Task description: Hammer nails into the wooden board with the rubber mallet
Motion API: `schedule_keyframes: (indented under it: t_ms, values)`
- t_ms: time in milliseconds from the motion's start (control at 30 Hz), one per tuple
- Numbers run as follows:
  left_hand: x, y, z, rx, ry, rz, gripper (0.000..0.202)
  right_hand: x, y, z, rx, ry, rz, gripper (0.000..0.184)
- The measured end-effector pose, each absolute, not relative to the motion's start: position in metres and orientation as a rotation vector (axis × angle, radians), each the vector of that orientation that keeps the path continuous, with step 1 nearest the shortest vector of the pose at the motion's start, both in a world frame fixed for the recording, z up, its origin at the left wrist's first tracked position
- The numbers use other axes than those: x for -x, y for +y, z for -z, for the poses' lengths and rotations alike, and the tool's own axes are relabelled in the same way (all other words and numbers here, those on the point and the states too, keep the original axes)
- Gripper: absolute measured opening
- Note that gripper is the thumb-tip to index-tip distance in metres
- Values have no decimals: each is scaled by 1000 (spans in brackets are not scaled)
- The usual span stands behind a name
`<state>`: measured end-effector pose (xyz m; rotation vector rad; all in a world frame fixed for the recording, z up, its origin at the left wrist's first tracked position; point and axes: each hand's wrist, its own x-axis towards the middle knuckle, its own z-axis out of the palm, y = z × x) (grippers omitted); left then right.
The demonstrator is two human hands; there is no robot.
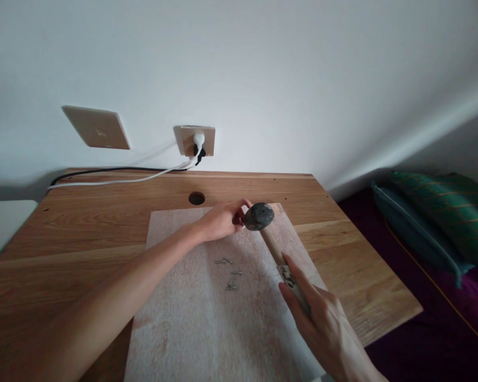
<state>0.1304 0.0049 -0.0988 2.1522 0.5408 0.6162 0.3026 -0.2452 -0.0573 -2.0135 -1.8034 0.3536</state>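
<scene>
My right hand is wrapped round the wooden handle of a hammer, whose dark, rounded head is raised over the far part of a pale wooden board. Close beside the hammer head, my left hand rests at the board with its fingers pinched together. What sits between those fingertips is hidden by the fingers and the hammer head. Several small nails lie loose on the board, nearer to me than my left hand.
Under the board is a wooden tabletop with a round cable hole. Black and white cables run along its back edge to a wall socket. A blank wall plate is at left. Green cushions lie on purple fabric at right.
</scene>
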Motion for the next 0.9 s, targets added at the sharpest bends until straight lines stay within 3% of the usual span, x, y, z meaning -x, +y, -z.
schedule_keyframes:
  t_ms: [300, 500, 733, 900]
  values:
    - [-125, 10, 93, -2108, 489, -572, 37, -300, -252, 59, 2004, -1753, -375, 55]
    - [-108, 4, 50, -2453, 464, -146, 16, -314, -282, 73, 2059, -1577, -383, 54]
    - [-111, -44, 15, -2699, 421, 346, 23, -323, -295, 89, 2068, -1553, -374, 54]
    - [-117, -43, 19, -2671, 417, 305, 18, -326, -295, 92, 2028, -1627, -408, 55]
